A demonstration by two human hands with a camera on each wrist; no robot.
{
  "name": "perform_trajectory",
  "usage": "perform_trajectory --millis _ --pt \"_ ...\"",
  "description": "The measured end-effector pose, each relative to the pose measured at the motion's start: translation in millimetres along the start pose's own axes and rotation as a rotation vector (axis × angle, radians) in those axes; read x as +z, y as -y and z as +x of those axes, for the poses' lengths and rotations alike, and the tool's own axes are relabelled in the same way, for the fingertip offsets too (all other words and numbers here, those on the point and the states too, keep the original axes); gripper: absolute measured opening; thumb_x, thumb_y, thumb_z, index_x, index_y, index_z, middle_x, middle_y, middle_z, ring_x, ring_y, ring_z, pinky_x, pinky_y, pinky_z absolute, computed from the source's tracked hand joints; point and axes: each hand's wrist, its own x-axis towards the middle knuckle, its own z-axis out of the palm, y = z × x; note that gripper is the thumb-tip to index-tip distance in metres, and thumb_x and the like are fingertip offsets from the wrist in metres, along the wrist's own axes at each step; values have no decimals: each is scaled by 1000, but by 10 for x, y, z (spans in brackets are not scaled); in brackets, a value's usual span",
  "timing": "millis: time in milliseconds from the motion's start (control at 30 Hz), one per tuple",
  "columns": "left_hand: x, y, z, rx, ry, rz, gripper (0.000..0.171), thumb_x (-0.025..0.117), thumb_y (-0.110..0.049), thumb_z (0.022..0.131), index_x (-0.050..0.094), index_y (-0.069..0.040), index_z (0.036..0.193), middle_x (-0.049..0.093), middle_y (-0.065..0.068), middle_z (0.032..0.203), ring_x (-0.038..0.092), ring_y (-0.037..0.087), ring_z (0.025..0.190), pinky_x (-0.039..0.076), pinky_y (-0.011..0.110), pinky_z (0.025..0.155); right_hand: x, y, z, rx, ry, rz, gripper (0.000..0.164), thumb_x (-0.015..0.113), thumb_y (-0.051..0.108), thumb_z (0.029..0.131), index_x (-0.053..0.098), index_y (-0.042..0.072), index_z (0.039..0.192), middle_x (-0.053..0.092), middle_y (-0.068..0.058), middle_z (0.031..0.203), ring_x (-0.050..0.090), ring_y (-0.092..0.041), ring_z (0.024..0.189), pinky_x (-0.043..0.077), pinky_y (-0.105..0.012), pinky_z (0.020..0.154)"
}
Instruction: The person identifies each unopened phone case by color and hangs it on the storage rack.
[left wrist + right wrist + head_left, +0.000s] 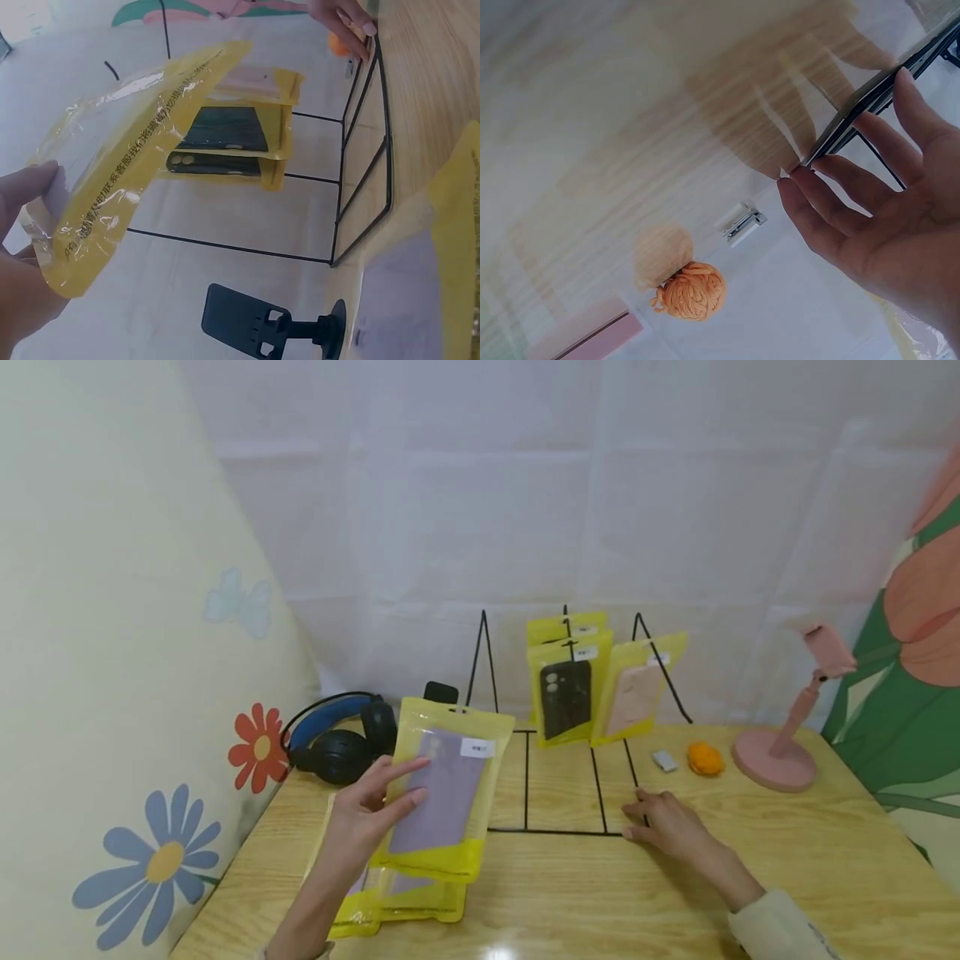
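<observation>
My left hand pinches a yellow-edged clear pouch with a purple phone case inside. In the left wrist view that packaged phone case is tilted, its printed yellow bottom edge facing the camera. Below it, more packaged purple phone cases lie on the table. With thumb and fingers, my right hand holds the front right corner of a black wire display rack. A packaged black phone case and a packaged pink one hang on the rack, with another yellow pouch behind the black one.
Black headphones lie at the back left, near a black phone stand. Right of the rack are a small grey object, an orange yarn ball and a pink phone stand. A white cloth hangs behind the table.
</observation>
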Motion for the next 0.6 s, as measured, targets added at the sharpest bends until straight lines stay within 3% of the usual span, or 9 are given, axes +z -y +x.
perform_trajectory --millis 67,133,167,200,233,300,400,567,600 --pt "33 53 49 -1 -10 4 34 71 -16 89 68 -14 123 31 2 74 33 15 67 33 23 55 0 -7 0 -2 -2 -1 35 74 19 84 70 -2 111 55 -38 122 58 -49 105 48 -57 85" --pt "50 107 93 -28 -15 -4 36 71 -19 89 67 -14 124 26 -1 68 50 12 90 42 20 71 -6 -9 0 -7 -5 0 34 74 18 84 70 -2 111 55 -37 122 58 -49 105 48 -57 86" --pt "56 132 117 -34 -15 -11 37 71 -19 89 67 -13 125 36 -2 70 51 14 108 43 18 78 -10 -8 0 -8 -6 0 35 74 18 84 70 -2 111 55 -37 121 58 -49 105 48 -57 86" --pt "72 159 145 -21 -19 -19 37 71 -17 89 67 -12 125 37 -1 70 50 13 109 43 18 78 -15 -7 0 -11 -8 0 34 74 18 83 70 -2 111 55 -37 121 58 -49 105 48 -57 86" --pt "90 153 173 4 -15 -24 36 70 -14 89 66 -9 125 40 0 74 51 15 91 42 20 69 -22 -3 -1 -10 -8 -1 34 74 18 83 70 -2 111 55 -37 121 58 -49 105 48 -57 86" --pt "141 117 232 28 -15 -30 35 69 -10 90 66 -5 124 45 2 78 52 9 89 42 18 67 -33 5 -6 -1 -9 -3 34 75 18 83 70 -2 110 56 -37 121 58 -49 105 47 -58 86" --pt "222 66 353 106 -35 7 32 67 0 88 67 0 120 44 8 78 26 13 56 27 27 49 -39 20 -7 11 0 -1 35 75 20 83 71 -1 111 56 -36 122 58 -49 105 48 -58 86" --pt "278 266 685 68 -37 10 34 66 -3 90 67 -7 123 62 10 102 22 13 49 28 25 46 -19 35 -7 31 17 7 36 75 22 83 71 0 111 55 -36 123 57 -50 105 48 -58 85" --pt "285 326 765 45 -31 -1 35 66 -6 91 66 -11 125 62 10 98 33 11 51 33 21 48 -11 33 -12 41 20 6 37 75 23 83 71 0 112 55 -36 123 57 -50 105 48 -59 84"
